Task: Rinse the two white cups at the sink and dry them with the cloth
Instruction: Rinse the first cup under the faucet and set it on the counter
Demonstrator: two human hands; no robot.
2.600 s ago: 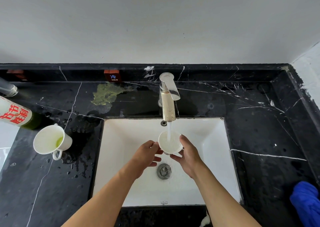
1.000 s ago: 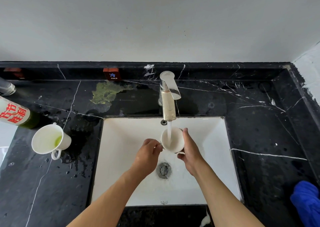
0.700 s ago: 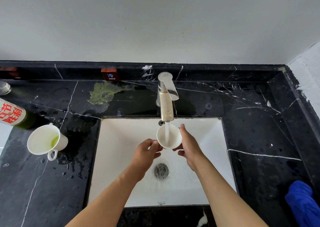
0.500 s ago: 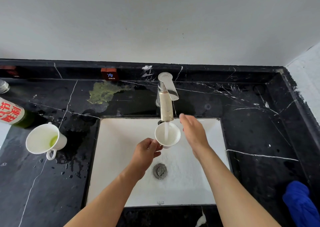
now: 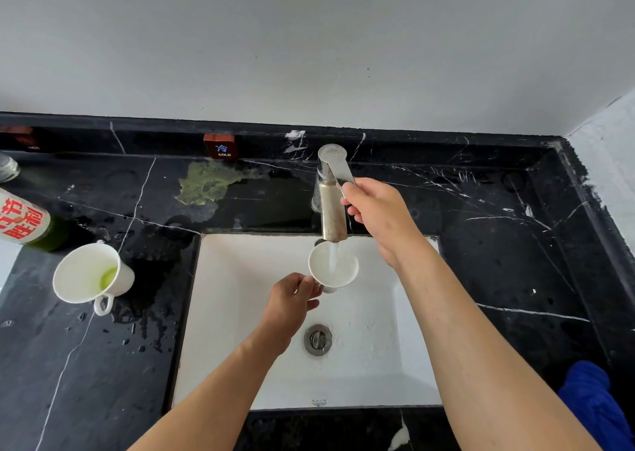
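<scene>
My left hand [image 5: 292, 304] holds a white cup [image 5: 332, 265] over the sink [image 5: 240, 330], directly under the tap [image 5: 331, 206]. My left fingers [image 5: 311, 287] pinch the cup at its lower left side; the exact contact point is hidden behind the cup body. The cup mouth faces up, and a stream of water [image 5: 332, 254] runs from the spout into it.

My right hand [image 5: 378, 216] is at the tap lever [image 5: 335, 165]. My right fingers [image 5: 350, 192] are curled around the front end of the lever and touch it.

The second white cup [image 5: 89, 273] stands on the black counter [image 5: 498, 261] to the left of the sink, well apart from the first. It contains a green residue, and its handle points toward me. Water drops lie on the counter beside it.

A blue cloth [image 5: 594, 406] lies at the right front edge of the counter. A bottle with a red label [image 5: 24, 220] lies at the far left.
</scene>
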